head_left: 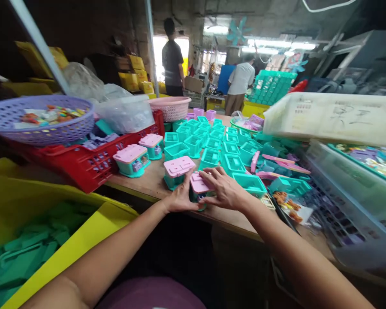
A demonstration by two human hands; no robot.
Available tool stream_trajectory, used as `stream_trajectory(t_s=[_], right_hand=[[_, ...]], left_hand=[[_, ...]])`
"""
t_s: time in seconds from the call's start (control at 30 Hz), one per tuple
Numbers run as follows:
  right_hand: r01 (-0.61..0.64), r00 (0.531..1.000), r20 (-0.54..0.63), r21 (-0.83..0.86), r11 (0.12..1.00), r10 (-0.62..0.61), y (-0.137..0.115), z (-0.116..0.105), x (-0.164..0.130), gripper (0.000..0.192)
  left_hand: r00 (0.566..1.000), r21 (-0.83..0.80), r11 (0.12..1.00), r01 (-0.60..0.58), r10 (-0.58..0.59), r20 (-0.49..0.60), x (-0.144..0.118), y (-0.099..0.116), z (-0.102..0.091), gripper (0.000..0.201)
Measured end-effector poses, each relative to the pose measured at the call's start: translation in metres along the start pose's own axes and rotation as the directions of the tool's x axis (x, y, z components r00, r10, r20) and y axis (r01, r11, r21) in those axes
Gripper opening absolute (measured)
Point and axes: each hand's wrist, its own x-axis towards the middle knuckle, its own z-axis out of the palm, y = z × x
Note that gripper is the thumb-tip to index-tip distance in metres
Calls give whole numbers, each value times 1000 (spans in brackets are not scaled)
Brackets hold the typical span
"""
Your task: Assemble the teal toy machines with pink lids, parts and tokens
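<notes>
My hands [223, 191] clasp a pink-lidded teal plastic box [198, 183] at twelve o'clock; at ten, a round purple plastic basket [41, 134] holds colourful pieces [56, 115].

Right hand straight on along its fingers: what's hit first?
Right hand meets the pink-lidded box already at its fingers; beyond that, probably the left hand, though depth is unclear.
</notes>
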Motion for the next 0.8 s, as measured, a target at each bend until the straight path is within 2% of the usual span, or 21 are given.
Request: stream_trajectory(t_s=[0.1, 0.3, 0.4, 0.53, 0.63, 0.73, 0.8], right_hand=[[-23, 999, -46, 27, 999, 24, -1, 10, -4, 80], [-75, 997, -28, 93, 993, 78, 8, 17, -3, 76], [-103, 992, -55, 146, 984, 112, 7, 20, -9, 77], [-192, 964, -139, 226, 955, 227, -9, 24, -26, 82], [-270, 931, -166, 280, 921, 324, -27, 24, -39, 74], [-282, 921, -200, 253, 926, 335, -39, 22, -45, 65], [-292, 914, -223, 214, 932, 338, -43, 21, -46, 63]], left_hand=[[1000, -12, 1000, -29, 29, -5, 1, -7, 3, 121], [997, -12, 1000, -26, 25, -73, 8, -23, 12, 126], [996, -40, 999, -35, 32, -82, 10, -24, 15, 127], [995, -84, 996, -27, 20, -94, 5, -16, 16, 130], [997, -72, 996, -53, 49, -66, -1, -12, 17, 134], [995, -24, 995, -100, 100, -27, -3, -14, 19, 132], [989, 65, 988, -139, 142, -51, -2, -15, 23, 125]])
